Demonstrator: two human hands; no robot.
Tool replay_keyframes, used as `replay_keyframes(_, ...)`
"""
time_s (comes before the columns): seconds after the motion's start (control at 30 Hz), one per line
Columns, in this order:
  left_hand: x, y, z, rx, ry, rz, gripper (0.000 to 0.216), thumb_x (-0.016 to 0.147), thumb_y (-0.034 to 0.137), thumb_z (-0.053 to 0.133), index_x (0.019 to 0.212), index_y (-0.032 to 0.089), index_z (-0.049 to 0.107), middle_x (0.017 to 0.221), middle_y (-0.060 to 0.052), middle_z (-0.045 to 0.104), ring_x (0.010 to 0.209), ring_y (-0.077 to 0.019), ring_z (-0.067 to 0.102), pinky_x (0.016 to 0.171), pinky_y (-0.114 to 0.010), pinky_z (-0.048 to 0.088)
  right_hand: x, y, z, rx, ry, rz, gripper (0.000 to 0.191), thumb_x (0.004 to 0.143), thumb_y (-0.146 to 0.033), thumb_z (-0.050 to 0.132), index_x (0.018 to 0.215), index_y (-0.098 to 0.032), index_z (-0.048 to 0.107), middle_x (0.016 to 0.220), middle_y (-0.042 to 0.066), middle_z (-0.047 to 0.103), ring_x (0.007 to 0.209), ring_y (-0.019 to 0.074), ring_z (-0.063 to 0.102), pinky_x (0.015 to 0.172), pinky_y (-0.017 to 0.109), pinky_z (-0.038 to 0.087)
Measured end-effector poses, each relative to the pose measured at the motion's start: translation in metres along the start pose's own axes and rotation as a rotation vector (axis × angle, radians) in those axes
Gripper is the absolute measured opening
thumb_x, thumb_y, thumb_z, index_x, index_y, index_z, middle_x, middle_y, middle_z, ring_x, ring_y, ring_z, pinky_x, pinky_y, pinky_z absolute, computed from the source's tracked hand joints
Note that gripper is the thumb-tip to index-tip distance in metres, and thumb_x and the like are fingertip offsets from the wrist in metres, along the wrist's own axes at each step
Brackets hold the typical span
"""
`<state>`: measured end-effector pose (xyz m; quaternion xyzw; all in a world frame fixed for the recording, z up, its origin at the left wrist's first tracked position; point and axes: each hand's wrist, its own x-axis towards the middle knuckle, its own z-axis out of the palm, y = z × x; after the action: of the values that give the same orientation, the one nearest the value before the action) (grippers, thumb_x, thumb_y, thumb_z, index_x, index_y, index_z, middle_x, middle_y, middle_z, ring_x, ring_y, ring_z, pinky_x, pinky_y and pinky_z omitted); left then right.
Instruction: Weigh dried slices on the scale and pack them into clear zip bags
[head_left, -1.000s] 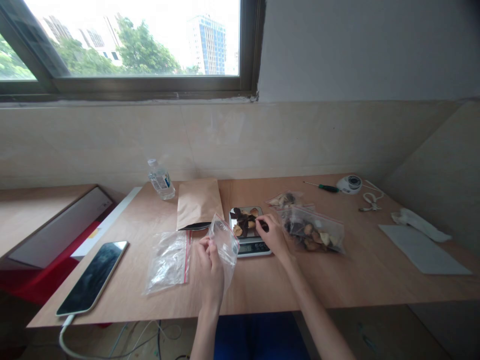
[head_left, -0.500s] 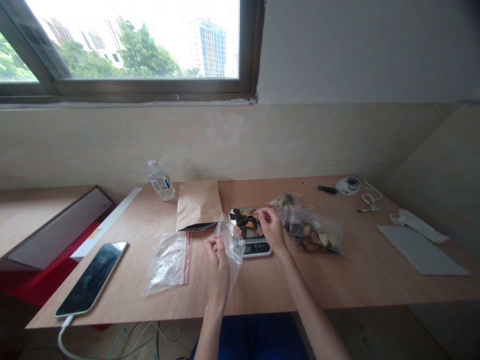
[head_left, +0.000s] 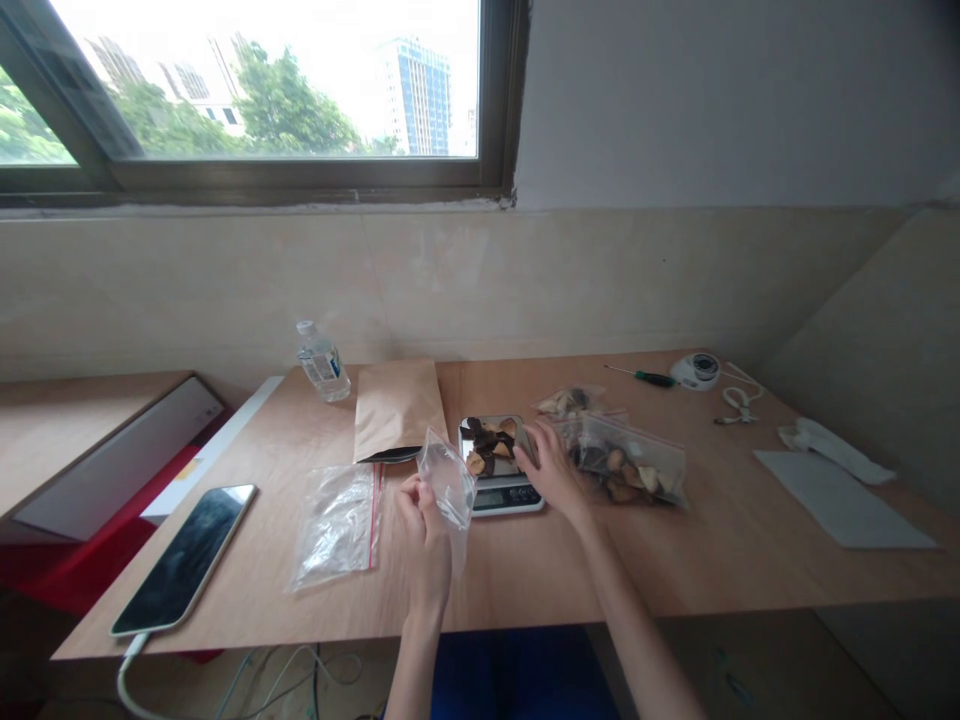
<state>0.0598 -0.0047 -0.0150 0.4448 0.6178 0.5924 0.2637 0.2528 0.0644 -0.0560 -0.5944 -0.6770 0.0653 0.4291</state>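
Note:
My left hand [head_left: 427,535] is closed on a clear plastic bag [head_left: 447,480], which stands upright with its mouth opened, just left of the scale. A small digital kitchen scale [head_left: 506,497] sits in the middle of the table, its plate bearing dark and tan dried slices [head_left: 491,442]. My right hand [head_left: 555,468] is at the right edge of the scale, fingers apart and slightly bent, with nothing seen in them. To its right lies a filled zip bag [head_left: 634,465] of brown and pale dried pieces, and behind that a smaller filled bag [head_left: 568,400].
Flat clear zip bags [head_left: 337,525] lie left of my left hand. Behind them are a brown paper pouch [head_left: 397,405] and a water bottle [head_left: 324,365]. A phone [head_left: 184,560] lies front left. At right are a screwdriver [head_left: 654,379], a dome camera [head_left: 697,370] and a white sheet [head_left: 844,500].
My right hand has moved from above the slices to the scale's right edge, its fingers spreading from a pinch. My left hand and the clear bag have shifted slightly left, away from the scale.

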Motion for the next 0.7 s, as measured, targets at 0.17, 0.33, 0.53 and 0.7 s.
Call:
replay_keyframes(0.17,-0.003,0.002,-0.001,0.010,-0.010,-0.060,0.034,0.089,0.051,0.036,0.087,0.020,0.047,0.088,-0.006,0.058,0.087,-0.0214,0.057,0.076,-0.034,0.044,-0.023,0.029,0.003,-0.053,-0.122,-0.015,0.040,0.083,-0.045,0.053,0.118,-0.025,0.054,0.125,0.011,0.047,0.120,0.0267,0.045,0.099,0.046,0.038)
replay_keyframes(0.33,-0.004,0.004,0.000,0.008,-0.023,-0.067,0.033,0.088,0.051,0.036,0.087,0.020,0.046,0.086,-0.005,0.056,0.086,-0.0215,0.056,0.077,-0.034,0.043,-0.027,0.018,-0.004,0.092,-0.109,0.018,0.024,0.087,-0.039,0.052,0.100,-0.022,0.063,0.102,0.008,0.054,0.099,0.0219,0.056,0.089,0.039,0.046)
replay_keyframes(0.53,-0.006,0.003,0.002,-0.002,-0.034,-0.051,0.029,0.089,0.048,0.037,0.084,0.021,0.045,0.084,-0.005,0.055,0.084,-0.0212,0.056,0.077,-0.034,0.044,-0.018,0.001,-0.016,0.277,-0.027,0.121,0.023,0.087,-0.037,0.050,0.089,-0.019,0.064,0.093,0.008,0.060,0.084,0.0196,0.060,0.074,0.034,0.051)
replay_keyframes(0.7,-0.013,0.004,0.010,-0.033,-0.117,-0.114,0.029,0.090,0.048,0.035,0.089,0.020,0.045,0.089,-0.005,0.056,0.084,-0.0203,0.056,0.075,-0.034,0.045,-0.002,-0.067,-0.030,0.496,-0.017,0.026,0.021,0.086,-0.036,0.054,0.097,-0.020,0.063,0.097,0.006,0.062,0.084,0.0164,0.061,0.078,0.030,0.051)
